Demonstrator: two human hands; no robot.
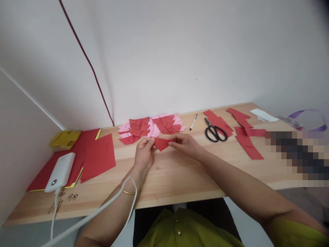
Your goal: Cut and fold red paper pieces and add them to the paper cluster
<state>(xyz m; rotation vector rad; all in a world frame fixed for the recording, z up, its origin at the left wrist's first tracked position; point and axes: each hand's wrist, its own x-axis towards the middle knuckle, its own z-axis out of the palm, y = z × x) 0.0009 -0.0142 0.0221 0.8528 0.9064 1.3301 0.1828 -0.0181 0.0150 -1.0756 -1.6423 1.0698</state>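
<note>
Between my two hands is a small folded piece of red paper [161, 144], its lower edge coming to a point. My left hand [144, 151] pinches its left end between thumb and fingers. At the other end, my right hand [183, 144] grips the corner the same way. Just behind them lies a pile of cut red paper pieces [138, 127] with jagged edges, mixed with pink paper pieces [154, 130]. A second red stack [167, 124] sits at the pile's right side.
On the wooden table [174, 178], black-handled scissors [216, 133] rest partly over red paper strips [243, 118]. A pen [193, 122] lies nearby. At left are red sheets [100, 157], a white power bank [61, 169] with a cable [87, 218], and a yellow packet [65, 139].
</note>
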